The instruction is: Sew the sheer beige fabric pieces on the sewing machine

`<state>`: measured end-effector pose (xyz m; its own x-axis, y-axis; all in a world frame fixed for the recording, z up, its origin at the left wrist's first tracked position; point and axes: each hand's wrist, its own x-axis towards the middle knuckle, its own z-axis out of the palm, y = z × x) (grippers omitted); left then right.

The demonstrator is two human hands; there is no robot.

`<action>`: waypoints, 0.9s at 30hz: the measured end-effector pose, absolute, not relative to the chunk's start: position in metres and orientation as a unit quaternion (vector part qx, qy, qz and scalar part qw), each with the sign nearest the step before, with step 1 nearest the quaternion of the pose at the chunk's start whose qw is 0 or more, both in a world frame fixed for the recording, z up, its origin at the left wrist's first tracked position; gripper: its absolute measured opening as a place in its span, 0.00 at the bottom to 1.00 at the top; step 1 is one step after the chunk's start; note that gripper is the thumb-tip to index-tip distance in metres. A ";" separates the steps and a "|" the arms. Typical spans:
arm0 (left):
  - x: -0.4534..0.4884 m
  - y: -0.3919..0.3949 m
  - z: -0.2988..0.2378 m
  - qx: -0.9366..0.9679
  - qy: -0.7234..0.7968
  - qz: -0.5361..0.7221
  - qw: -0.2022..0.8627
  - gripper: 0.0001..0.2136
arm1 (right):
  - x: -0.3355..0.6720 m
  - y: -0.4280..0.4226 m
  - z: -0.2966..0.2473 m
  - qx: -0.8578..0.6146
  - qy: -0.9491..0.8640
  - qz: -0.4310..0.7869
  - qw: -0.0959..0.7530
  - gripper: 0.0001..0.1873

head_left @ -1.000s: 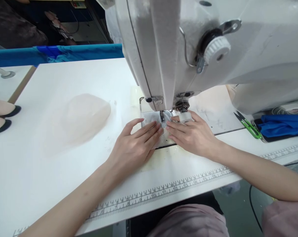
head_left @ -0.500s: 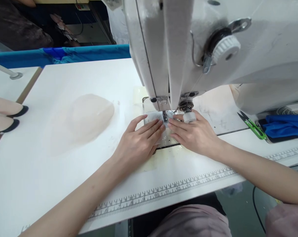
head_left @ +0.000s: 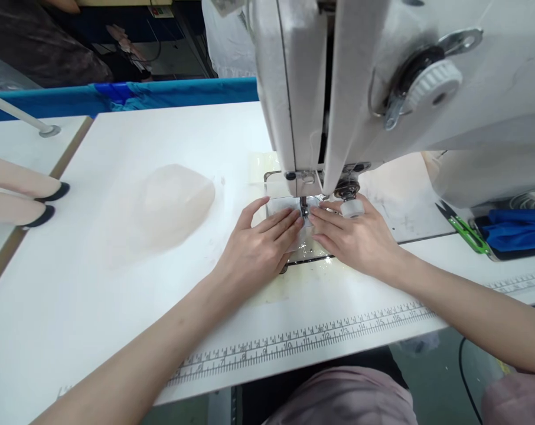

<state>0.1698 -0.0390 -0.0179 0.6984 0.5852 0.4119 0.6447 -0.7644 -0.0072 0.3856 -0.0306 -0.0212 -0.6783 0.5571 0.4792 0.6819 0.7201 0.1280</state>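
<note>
Beside presser foot | left hand, right hand | flat on sheer piece

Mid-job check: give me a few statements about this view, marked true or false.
1. The left hand and right hand lie either side of the presser foot. True.
2. The right hand holds the green snips. False: they lie apart, to its right.
3. Thin pale material lies under the left hand. True.
4. The blue cloth lies left of the left hand. False: it is right of the snips.
5. A ruler scale runs along the near edge of the table. True.
</note>
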 end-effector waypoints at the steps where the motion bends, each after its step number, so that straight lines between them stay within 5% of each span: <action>1: 0.170 -0.039 -0.018 -0.919 -0.335 -0.195 0.077 0.15 | 0.385 -0.031 -0.021 -0.343 -0.904 -0.150 0.208 0.14; 10: 0.168 -0.040 -0.017 -0.908 -0.342 -0.220 0.099 0.15 | 0.386 -0.031 -0.023 -0.346 -0.904 -0.147 0.203 0.13; 16: 0.163 -0.039 -0.013 -0.903 -0.383 -0.172 0.094 0.28 | 0.388 -0.030 -0.021 -0.339 -0.905 -0.142 0.216 0.12; 21: 0.162 -0.048 -0.004 -0.877 -0.367 -0.225 0.215 0.04 | 0.384 -0.037 -0.015 -0.308 -0.904 -0.141 0.262 0.18; 24: 0.163 -0.048 -0.002 -0.877 -0.351 -0.245 0.220 0.02 | 0.379 -0.043 -0.014 -0.293 -0.917 -0.103 0.252 0.18; 27: 0.162 -0.043 -0.005 -0.897 -0.332 -0.240 0.168 0.12 | 0.376 -0.046 -0.012 -0.282 -0.922 -0.093 0.248 0.18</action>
<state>0.1617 -0.0426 -0.0052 0.6645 0.5145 0.5419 0.6756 -0.7236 -0.1415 0.3763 -0.0461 -0.0125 -0.7173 0.4739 0.5107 0.5664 0.8235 0.0314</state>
